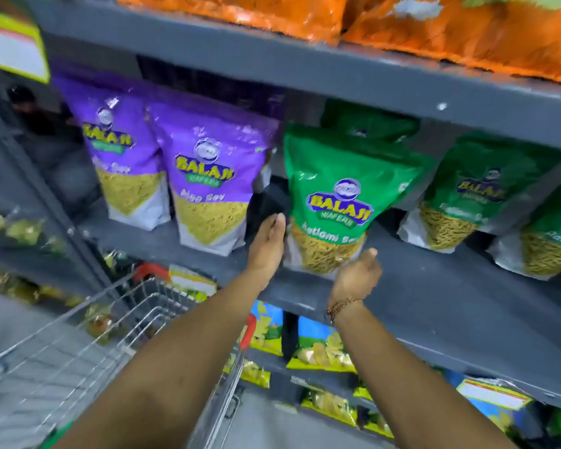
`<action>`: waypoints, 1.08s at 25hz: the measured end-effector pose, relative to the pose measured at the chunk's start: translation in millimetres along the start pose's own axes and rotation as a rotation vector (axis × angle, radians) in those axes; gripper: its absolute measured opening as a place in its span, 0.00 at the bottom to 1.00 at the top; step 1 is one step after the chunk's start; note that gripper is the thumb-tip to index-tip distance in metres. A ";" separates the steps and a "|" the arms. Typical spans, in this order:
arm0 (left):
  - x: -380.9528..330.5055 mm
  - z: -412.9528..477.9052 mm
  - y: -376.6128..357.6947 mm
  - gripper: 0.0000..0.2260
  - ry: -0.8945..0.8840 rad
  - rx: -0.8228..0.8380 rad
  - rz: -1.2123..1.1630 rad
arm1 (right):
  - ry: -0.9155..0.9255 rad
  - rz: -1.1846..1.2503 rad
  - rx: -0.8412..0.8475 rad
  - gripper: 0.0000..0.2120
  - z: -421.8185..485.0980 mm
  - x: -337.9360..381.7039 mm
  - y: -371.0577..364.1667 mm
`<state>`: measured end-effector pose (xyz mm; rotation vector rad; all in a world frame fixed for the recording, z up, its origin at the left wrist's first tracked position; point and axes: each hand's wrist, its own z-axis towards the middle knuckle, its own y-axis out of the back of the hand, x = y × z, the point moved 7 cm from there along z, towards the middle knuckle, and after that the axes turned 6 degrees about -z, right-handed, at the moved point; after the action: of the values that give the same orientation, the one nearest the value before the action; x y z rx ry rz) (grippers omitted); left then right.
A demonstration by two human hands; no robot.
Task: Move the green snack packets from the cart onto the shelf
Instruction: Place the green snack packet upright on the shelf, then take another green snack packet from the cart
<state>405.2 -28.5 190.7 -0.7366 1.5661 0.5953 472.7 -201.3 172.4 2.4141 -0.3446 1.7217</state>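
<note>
A green snack packet stands on the grey shelf, leaning slightly, between my two hands. My left hand lies flat against its lower left edge with the fingers straight. My right hand cups its lower right corner, thumb up and fingers curled. A second green packet stands behind it, and two others stand further right. The wire cart is at the lower left under my left forearm; I see no green packets in the part of it that shows.
Two purple packets stand left of the green one. Orange bags fill the shelf above, its edge close overhead. Yellow and blue packets sit on the shelf below. Bare shelf board shows between the green packets.
</note>
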 end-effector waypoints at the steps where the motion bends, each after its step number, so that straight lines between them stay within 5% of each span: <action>1: 3.9 -10.0 14.3 0.15 -0.016 -0.055 -0.072 | 0.008 -0.086 -0.121 0.24 -18.6 -2.8 14.8; 3: 26.9 -35.0 67.3 0.13 -0.022 -0.210 -0.259 | 0.180 -0.128 0.010 0.14 -77.5 -16.6 11.5; 6: 104.5 -93.1 182.0 0.13 0.153 -0.559 -0.471 | 0.376 -0.260 0.694 0.15 -175.9 -78.5 -40.7; 9: 227.6 -175.4 285.4 0.16 0.597 -0.876 -0.476 | 0.622 -0.808 1.312 0.08 -262.0 -184.2 -105.8; 13: 342.6 -240.4 299.8 0.26 1.038 -0.798 -0.740 | 1.210 -1.679 1.880 0.23 -307.8 -347.5 -123.3; 17: 416.8 -215.7 264.8 0.25 1.092 -0.676 -1.173 | 1.494 -1.826 1.935 0.32 -301.8 -430.7 -135.9; 19: 434.4 -202.3 255.8 0.29 1.093 -0.746 -1.246 | 1.532 -1.844 1.881 0.39 -293.4 -449.0 -159.0; 22: 449.5 -187.7 251.5 0.35 1.028 -0.998 -1.372 | 1.464 -1.967 1.920 0.45 -285.8 -462.7 -180.7; 27: 413.1 -176.3 272.2 0.40 0.746 -1.166 -1.297 | 1.196 -1.786 1.805 0.33 -283.6 -414.9 -169.9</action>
<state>63.1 -27.1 -207.9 -2.7709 0.8292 0.1409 132.1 75.1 -126.0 0.0478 2.9470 1.5282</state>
